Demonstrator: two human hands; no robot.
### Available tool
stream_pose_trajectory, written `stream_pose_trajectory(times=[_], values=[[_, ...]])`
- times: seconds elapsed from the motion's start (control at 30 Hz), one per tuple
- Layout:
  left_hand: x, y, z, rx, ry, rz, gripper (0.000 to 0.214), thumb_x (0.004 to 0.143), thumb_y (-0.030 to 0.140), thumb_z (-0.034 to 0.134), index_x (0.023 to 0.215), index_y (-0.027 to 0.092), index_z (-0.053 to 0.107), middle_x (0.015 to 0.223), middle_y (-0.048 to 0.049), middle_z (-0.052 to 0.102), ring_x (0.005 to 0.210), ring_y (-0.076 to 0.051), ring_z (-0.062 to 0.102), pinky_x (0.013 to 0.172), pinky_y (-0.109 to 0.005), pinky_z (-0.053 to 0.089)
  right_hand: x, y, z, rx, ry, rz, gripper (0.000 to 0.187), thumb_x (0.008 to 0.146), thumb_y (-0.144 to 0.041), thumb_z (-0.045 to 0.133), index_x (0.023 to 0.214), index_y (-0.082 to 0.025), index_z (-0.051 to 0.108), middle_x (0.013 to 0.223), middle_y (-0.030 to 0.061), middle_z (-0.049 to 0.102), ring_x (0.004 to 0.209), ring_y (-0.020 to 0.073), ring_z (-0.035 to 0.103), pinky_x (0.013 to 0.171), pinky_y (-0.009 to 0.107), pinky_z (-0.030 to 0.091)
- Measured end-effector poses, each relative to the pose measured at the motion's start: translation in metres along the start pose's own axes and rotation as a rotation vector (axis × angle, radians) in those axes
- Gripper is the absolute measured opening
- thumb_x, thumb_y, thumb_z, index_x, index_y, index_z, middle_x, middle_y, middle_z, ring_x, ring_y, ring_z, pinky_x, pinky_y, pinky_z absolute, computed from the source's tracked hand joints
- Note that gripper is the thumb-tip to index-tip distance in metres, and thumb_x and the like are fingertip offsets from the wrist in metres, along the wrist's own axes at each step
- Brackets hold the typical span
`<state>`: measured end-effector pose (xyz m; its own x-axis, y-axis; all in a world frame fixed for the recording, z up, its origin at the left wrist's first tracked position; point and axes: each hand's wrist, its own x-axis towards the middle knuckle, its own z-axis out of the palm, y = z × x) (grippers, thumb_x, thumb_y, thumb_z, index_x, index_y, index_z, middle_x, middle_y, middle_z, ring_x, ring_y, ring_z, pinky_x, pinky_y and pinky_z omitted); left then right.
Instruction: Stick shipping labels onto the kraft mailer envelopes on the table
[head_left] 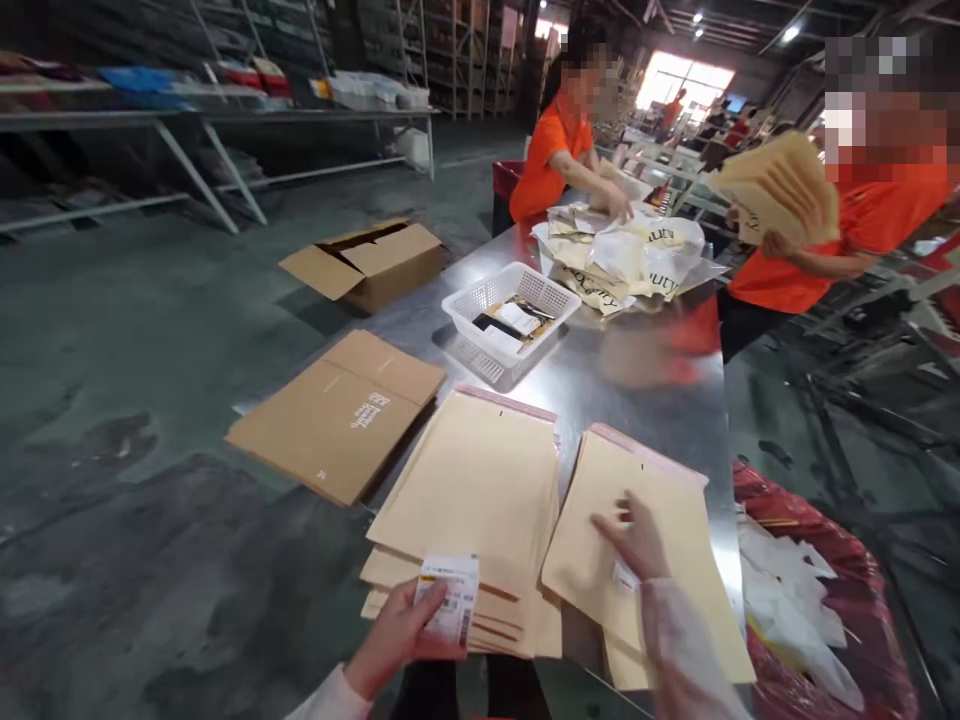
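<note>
My left hand point(412, 625) grips a small white printed shipping label point(450, 590) with a barcode, thumb on top; it may be more than one sheet. The label is over the lower edge of a stack of tan padded envelopes point(480, 470) with pink flap strips. My right hand point(637, 540) is over a second stack of padded envelopes point(675, 510) on the right, its fingers somewhat apart and slightly blurred. Nothing shows between those fingers. A white patch, perhaps another label point(625, 577), lies on the top envelope beside my right wrist.
Flat cardboard cartons point(345, 410) lie at the table's left edge. A white plastic basket point(559, 285) holds several packets. Beyond are piled bags point(622, 250) and two people in orange shirts, one holding envelopes point(787, 190). A red-lined bin point(847, 560) stands right; an open carton point(390, 265) left.
</note>
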<state>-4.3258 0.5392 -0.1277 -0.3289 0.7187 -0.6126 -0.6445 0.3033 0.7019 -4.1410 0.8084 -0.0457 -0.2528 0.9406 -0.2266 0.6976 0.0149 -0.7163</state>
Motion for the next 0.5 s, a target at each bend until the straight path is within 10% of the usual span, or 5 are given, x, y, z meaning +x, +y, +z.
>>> stream_pose_trajectory(times=[0.13,0.3,0.5], values=[[-0.005,0.012,0.026,0.055,-0.119,0.133,0.057,0.070,0.065,0.067,0.093,0.013,0.073,0.089,-0.0127,0.075,0.086,-0.029,0.067,0.081,-0.039,0.052,-0.076,-0.028,0.099,0.541,-0.784,0.040,0.064,0.048,-0.046,0.082,0.105,-0.021,0.065,0.100,0.0088,0.072,0.089,0.0280,0.067,0.076,0.041,0.055],[-0.010,0.030,0.016,0.179,-0.231,0.199,0.053,0.071,0.050,0.074,0.110,0.015,0.069,0.110,-0.0134,0.072,0.102,-0.029,0.064,0.093,-0.038,0.047,-0.110,-0.027,0.129,0.796,-0.496,0.186,0.069,0.061,-0.047,0.081,0.117,-0.022,0.051,0.094,0.0079,0.074,0.087,0.0257,0.070,0.079,0.041,0.055],[0.014,0.030,0.008,-0.059,0.102,0.213,0.047,0.057,0.054,0.080,0.077,0.013,0.070,0.074,-0.0073,0.072,0.070,-0.020,0.063,0.069,-0.031,0.049,-0.093,-0.030,0.134,0.594,-0.605,0.081,0.089,0.048,-0.044,0.087,0.125,-0.020,0.049,0.091,0.0076,0.073,0.084,0.0269,0.070,0.077,0.041,0.056]])
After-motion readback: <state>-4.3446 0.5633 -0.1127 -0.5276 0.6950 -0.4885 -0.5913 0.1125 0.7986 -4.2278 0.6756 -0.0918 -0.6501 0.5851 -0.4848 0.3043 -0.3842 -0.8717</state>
